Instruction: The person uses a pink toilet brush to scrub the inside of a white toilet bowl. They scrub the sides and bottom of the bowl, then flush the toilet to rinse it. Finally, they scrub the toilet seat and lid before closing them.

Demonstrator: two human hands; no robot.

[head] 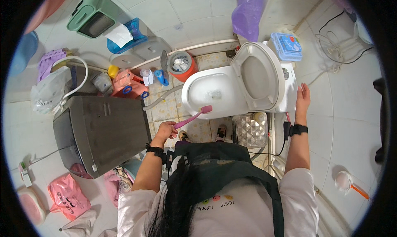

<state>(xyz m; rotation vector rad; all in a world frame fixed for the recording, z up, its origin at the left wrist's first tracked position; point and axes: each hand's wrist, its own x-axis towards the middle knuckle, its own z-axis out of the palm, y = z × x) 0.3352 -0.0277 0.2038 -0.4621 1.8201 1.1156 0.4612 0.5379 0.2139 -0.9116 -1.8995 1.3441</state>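
Note:
My left hand point(166, 131) is closed around the handle of a pink toilet brush point(189, 120). The brush head hangs over the near rim of a white toilet bowl point(229, 77); I cannot tell whether it touches it. Its seat and lid point(276, 82) are raised, leaning towards the white tank point(290, 92). Beside the tank, near the tiled wall, my right hand point(303, 96) holds nothing, its fingers extended. A round flush button point(285, 73) sits on top of the tank. A little water shows at the bottom of the bowl.
An orange bin point(189, 70) with used paper stands past the bowl. A grey washing machine point(111, 134) fills the left side. Near my feet is a clear textured box point(250, 131). A blue wipes pack point(286, 46) rests by the tank. A grey hose point(162, 97) crosses the floor.

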